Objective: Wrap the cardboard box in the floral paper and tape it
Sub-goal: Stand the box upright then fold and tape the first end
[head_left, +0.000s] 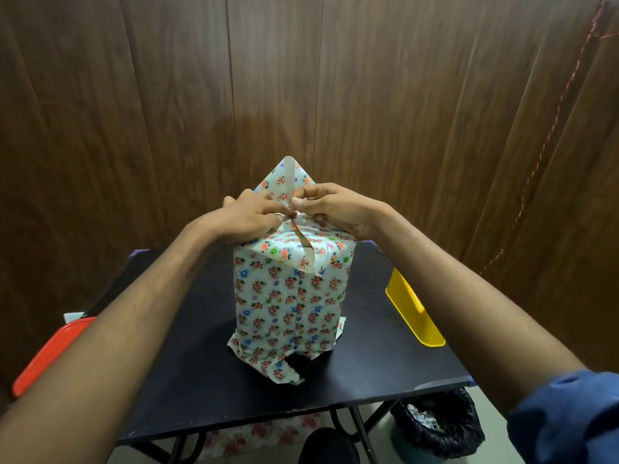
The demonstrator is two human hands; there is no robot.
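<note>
The cardboard box (288, 296) stands upright in the middle of the black table (187, 380), its sides covered by floral paper. Loose paper splays out at its base. A pointed floral flap (279, 180) sticks up behind the top face. A strip of clear tape (303, 244) runs from the flap's tip down over the box's front top edge. My left hand (249, 217) and my right hand (335, 207) meet above the top face, each pinching the tape at its middle. The top face is mostly hidden by my hands.
A yellow plastic holder (413, 311) lies at the table's right edge. A red tray (50, 354) juts out at the left edge. Below the table's right corner stands a bin with a black bag (438, 420). Wood panelling rises close behind the table.
</note>
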